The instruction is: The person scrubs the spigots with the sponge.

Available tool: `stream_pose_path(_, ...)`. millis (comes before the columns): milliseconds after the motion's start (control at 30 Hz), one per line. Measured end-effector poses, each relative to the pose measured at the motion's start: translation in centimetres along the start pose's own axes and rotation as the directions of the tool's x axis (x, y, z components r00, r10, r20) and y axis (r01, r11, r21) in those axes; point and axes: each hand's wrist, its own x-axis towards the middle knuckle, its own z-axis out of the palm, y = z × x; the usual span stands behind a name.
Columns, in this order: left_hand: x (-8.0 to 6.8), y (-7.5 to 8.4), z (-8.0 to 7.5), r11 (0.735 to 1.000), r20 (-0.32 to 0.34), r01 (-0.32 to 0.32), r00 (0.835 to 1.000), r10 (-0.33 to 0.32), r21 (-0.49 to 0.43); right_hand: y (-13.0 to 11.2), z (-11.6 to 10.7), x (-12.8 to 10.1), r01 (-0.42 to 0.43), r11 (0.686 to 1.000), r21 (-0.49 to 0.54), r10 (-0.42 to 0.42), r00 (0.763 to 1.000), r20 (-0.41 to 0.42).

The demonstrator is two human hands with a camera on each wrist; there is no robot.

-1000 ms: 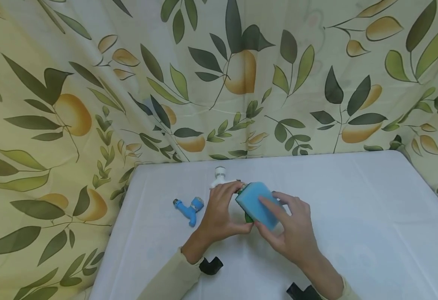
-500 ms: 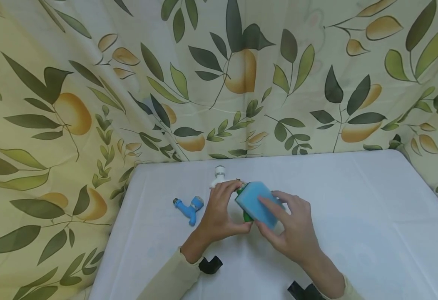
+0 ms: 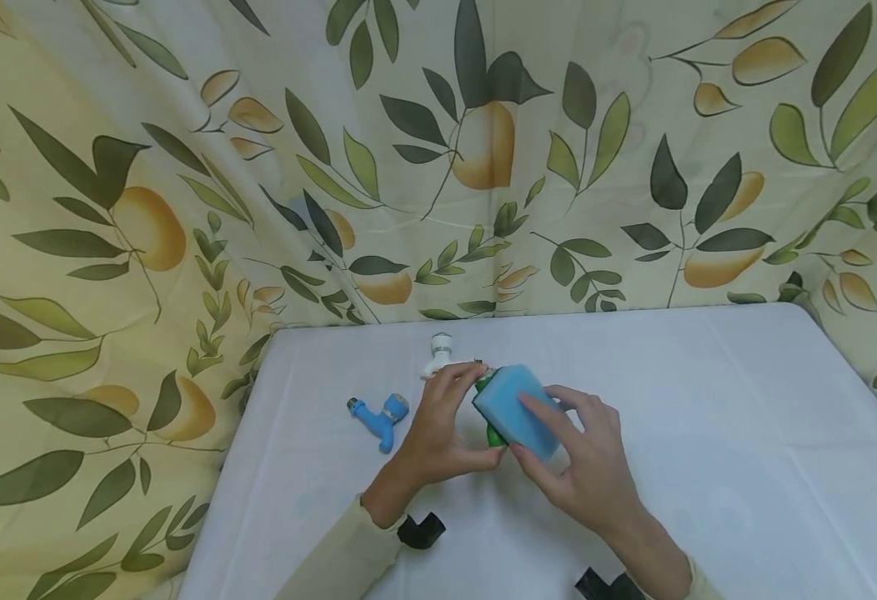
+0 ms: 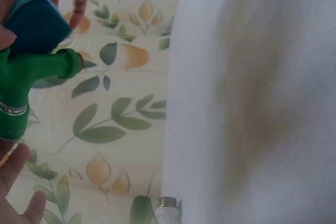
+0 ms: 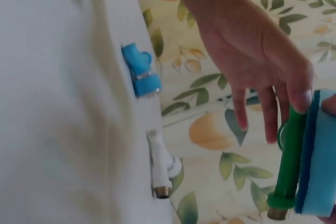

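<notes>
L hand [image 3: 438, 429] grips green tap [image 3: 493, 432], R hand [image 3: 584, 467] presses blue sponge [image 3: 515, 411] on it: mid-scrub. Next: rub toward 12 o'clock, grip firm.

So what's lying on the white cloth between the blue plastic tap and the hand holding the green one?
Nothing: in the head view, bare white tablecloth separates the blue plastic tap from the left hand. The white plastic tap lies further back.
</notes>
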Motion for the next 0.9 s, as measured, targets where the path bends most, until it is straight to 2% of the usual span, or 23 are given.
stream_pose_path(100,0.1,0.0,0.0,1.000,0.000,-0.007,1.000,0.007,-0.015,0.4,0.0,0.2,-0.009,1.000,-0.024,0.009,1.000,-0.023)
stream_pose_path(267,0.2,0.0,0.0,0.997,0.003,-0.029,1.000,0.030,-0.070,1.1,-0.1,0.4,-0.111,0.992,-0.059,0.109,0.993,-0.035)
stream_pose_path(333,0.2,0.0,0.0,0.995,0.012,-0.013,1.000,0.014,-0.099,1.1,-0.2,0.4,-0.135,0.989,-0.056,0.134,0.991,-0.029)
stream_pose_path(433,0.3,0.1,0.0,0.992,0.035,0.033,0.999,-0.029,-0.121,0.8,-0.3,0.3,-0.104,0.994,-0.043,0.105,0.994,0.008)
stream_pose_path(533,0.4,0.2,-0.1,0.988,0.059,0.078,0.996,-0.071,-0.137,0.5,-0.4,0.2,-0.016,1.000,-0.019,0.016,0.999,0.046)
stream_pose_path(633,0.5,0.2,-0.2,0.988,0.076,0.087,0.994,-0.078,-0.126,0.7,-0.5,0.3,0.049,0.998,-0.033,-0.047,0.997,0.059)
stream_pose_path(700,0.5,0.3,-0.3,0.990,0.081,0.085,0.994,-0.076,-0.111,1.0,-0.5,0.4,0.046,0.997,-0.061,-0.043,0.998,0.044)
stream_pose_path(800,0.5,0.3,-0.3,0.992,0.084,0.070,0.994,-0.062,-0.101,1.3,-0.7,0.6,-0.004,0.995,-0.100,0.006,1.000,0.020)
stream_pose_path(900,0.4,0.1,-0.3,0.993,0.084,0.058,0.995,-0.050,-0.105,1.2,-0.7,0.6,-0.033,0.995,-0.096,0.036,0.999,0.024)
